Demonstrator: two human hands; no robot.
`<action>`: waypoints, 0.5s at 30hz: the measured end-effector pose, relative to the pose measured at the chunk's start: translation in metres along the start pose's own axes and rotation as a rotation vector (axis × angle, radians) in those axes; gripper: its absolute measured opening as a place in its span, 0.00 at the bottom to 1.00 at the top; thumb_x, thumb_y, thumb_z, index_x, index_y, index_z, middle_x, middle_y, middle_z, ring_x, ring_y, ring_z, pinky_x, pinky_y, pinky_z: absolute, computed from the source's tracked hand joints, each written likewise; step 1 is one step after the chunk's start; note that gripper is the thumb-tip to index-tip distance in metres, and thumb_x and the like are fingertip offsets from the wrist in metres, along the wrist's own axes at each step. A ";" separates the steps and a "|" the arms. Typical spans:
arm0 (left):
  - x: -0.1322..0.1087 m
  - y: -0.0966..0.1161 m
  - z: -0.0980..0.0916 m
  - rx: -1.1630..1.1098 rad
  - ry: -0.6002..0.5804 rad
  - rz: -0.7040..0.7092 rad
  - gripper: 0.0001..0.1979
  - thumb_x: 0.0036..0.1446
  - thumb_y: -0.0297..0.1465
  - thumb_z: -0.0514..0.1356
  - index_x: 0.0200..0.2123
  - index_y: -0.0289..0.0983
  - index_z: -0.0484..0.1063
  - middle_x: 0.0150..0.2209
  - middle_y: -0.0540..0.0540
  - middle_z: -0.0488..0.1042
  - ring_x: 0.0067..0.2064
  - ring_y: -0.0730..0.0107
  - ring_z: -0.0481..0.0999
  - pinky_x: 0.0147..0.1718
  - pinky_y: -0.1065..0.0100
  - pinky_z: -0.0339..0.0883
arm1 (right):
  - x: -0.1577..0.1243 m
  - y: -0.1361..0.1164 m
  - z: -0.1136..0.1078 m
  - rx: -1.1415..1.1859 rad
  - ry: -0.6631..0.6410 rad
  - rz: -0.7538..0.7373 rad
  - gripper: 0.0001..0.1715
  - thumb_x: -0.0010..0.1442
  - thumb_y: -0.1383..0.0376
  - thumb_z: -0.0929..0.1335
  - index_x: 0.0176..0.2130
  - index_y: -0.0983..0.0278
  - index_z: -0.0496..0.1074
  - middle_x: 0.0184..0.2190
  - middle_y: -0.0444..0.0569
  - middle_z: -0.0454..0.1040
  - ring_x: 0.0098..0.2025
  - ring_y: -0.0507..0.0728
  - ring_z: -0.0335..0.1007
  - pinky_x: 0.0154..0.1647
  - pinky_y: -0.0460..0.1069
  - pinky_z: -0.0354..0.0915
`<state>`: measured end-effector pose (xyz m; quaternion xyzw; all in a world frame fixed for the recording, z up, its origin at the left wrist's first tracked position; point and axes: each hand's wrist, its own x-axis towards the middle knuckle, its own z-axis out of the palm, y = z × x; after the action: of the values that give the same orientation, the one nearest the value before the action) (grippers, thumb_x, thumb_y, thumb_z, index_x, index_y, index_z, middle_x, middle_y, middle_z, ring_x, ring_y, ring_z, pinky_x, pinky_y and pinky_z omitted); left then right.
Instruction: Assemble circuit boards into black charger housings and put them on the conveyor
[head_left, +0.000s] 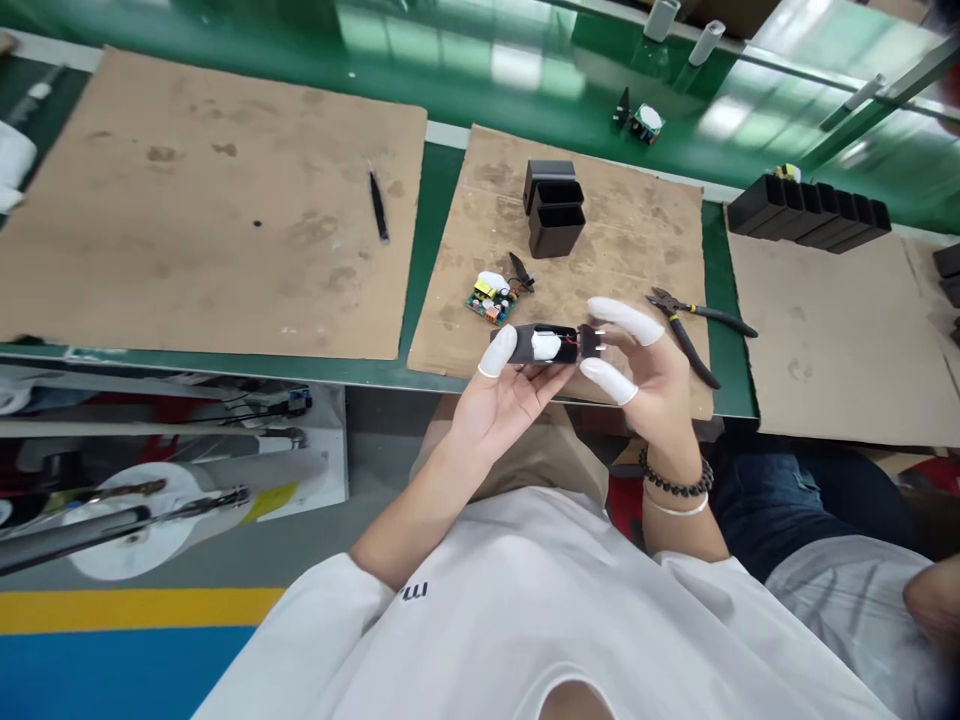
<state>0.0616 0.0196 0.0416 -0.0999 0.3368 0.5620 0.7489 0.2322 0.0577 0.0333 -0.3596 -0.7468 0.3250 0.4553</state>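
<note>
- Your left hand (496, 398) holds the black case (524, 344) near the frame's centre.
- Your right hand (660, 382) is spread about its plug (590, 341); touching or not, I cannot tell.
- A circuit board (492, 298) lies just above.

The board (491, 298) lies on a mat (487, 215). Behind it to the right stand housings (556, 235); left and farther back, tweezers (378, 207); right, pliers (669, 303); before it, rightward, a case (523, 343) in the left hand (510, 395).
</note>
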 end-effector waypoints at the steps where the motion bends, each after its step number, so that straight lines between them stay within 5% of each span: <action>1: 0.001 0.000 0.000 0.003 0.008 0.041 0.16 0.71 0.40 0.58 0.43 0.33 0.77 0.41 0.41 0.85 0.56 0.57 0.84 0.64 0.52 0.75 | -0.003 -0.006 0.003 -0.085 0.033 -0.025 0.29 0.66 0.57 0.73 0.65 0.51 0.71 0.65 0.50 0.72 0.67 0.65 0.71 0.64 0.63 0.75; 4: 0.005 -0.003 -0.005 0.084 -0.017 0.143 0.11 0.64 0.37 0.66 0.40 0.34 0.79 0.43 0.42 0.85 0.59 0.54 0.82 0.65 0.53 0.74 | -0.013 -0.030 0.014 -0.353 0.064 -0.181 0.34 0.67 0.61 0.71 0.69 0.49 0.65 0.74 0.50 0.59 0.76 0.70 0.57 0.73 0.70 0.63; 7: 0.006 -0.008 -0.010 0.164 -0.072 0.191 0.12 0.55 0.37 0.72 0.38 0.35 0.81 0.42 0.44 0.86 0.60 0.51 0.82 0.65 0.54 0.74 | -0.021 -0.041 0.028 -0.508 0.005 -0.269 0.34 0.70 0.59 0.68 0.72 0.52 0.61 0.74 0.54 0.61 0.77 0.71 0.55 0.75 0.72 0.59; 15: 0.006 -0.012 -0.007 0.149 -0.102 0.244 0.11 0.54 0.36 0.72 0.38 0.37 0.80 0.43 0.47 0.86 0.58 0.55 0.83 0.61 0.59 0.76 | -0.031 -0.034 0.045 -0.404 0.038 -0.200 0.39 0.71 0.63 0.67 0.76 0.55 0.54 0.73 0.56 0.65 0.79 0.69 0.50 0.75 0.73 0.59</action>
<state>0.0707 0.0157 0.0298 0.0261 0.3486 0.6266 0.6965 0.1931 0.0064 0.0299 -0.3737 -0.8200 0.1152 0.4179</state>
